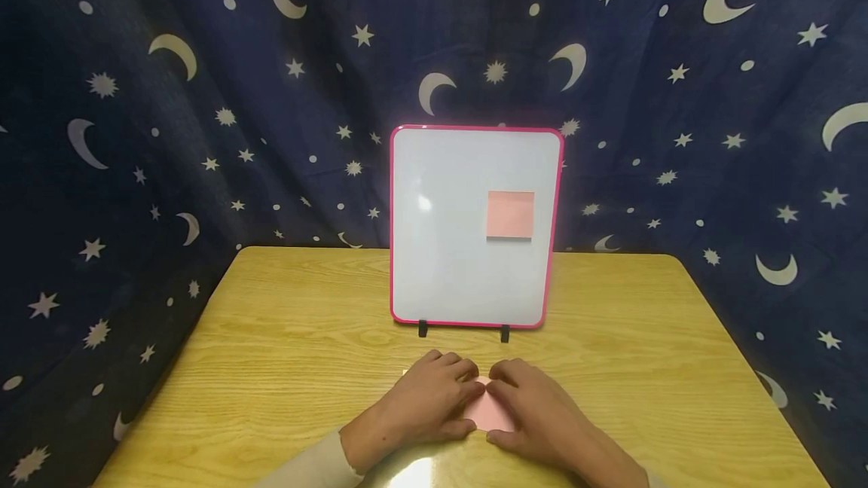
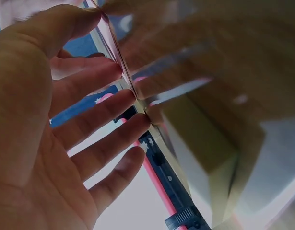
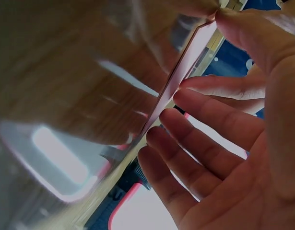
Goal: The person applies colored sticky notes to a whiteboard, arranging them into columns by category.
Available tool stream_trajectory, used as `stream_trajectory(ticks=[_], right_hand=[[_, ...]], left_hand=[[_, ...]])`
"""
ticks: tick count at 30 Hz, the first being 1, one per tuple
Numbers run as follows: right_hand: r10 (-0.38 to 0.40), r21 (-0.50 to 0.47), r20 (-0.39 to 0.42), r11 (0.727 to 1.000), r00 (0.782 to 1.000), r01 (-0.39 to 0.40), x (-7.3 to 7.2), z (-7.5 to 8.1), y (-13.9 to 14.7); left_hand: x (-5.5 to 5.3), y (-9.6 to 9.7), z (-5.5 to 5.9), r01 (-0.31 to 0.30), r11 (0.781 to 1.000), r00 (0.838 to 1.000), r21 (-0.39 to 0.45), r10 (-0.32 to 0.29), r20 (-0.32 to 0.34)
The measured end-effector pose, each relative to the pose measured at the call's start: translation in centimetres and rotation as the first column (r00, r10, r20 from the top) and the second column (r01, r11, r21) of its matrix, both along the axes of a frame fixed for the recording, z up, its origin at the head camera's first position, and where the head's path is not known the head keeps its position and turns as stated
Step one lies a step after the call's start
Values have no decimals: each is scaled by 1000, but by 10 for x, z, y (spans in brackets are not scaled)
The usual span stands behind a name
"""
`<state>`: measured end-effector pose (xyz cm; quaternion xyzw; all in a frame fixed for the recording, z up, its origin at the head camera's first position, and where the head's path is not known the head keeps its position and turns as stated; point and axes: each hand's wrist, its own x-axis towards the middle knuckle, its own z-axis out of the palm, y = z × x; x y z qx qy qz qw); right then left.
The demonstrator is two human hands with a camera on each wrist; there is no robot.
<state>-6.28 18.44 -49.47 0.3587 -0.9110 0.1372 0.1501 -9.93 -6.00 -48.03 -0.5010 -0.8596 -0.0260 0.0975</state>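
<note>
A pink sheet of paper (image 1: pixel 490 413) lies flat on the table between the two hands, its sides hidden under them. My left hand (image 1: pixel 437 398) rests at its left side, thumb at the near edge and fingers at the far part. My right hand (image 1: pixel 539 413) mirrors this on the right side, and the index fingertips come close together over the paper. In the left wrist view the paper (image 2: pixel 110 38) shows as a thin strip along the fingertips (image 2: pixel 113 69). The right wrist view shows the paper (image 3: pixel 189 55) beside loosely spread fingers (image 3: pixel 200 134).
A whiteboard (image 1: pixel 441 269) with a pink frame stands behind the hands on black feet (image 1: pixel 505 333). A square pink sticky note (image 1: pixel 510 215) is on its right side. The glossy wooden table (image 1: pixel 291 322) meets a dark blue curtain (image 1: pixel 305 111) with moons and stars.
</note>
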Motion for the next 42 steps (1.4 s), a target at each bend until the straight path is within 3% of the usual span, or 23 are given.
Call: stream_trajectory(ticks=[6,22,31,42], right_hand=[[3,11,21,1000,1000,-3,2,0,-2],[16,0,1,1000,1000,-16,1,-2,-1],[17,0,-7,1000,1000,-17,1,-2,0],[55,-58,-58,997,997,-58,0,-1,-1]], left_hand=[[1,0,0,23,1000,999,-2,-23,-33],[1,0,0,28,1000,1000,13,-28,-7],[2,2,-1,47,996,999,71,-47,9],[0,6,-3,36,995,998,88,-32,-45]])
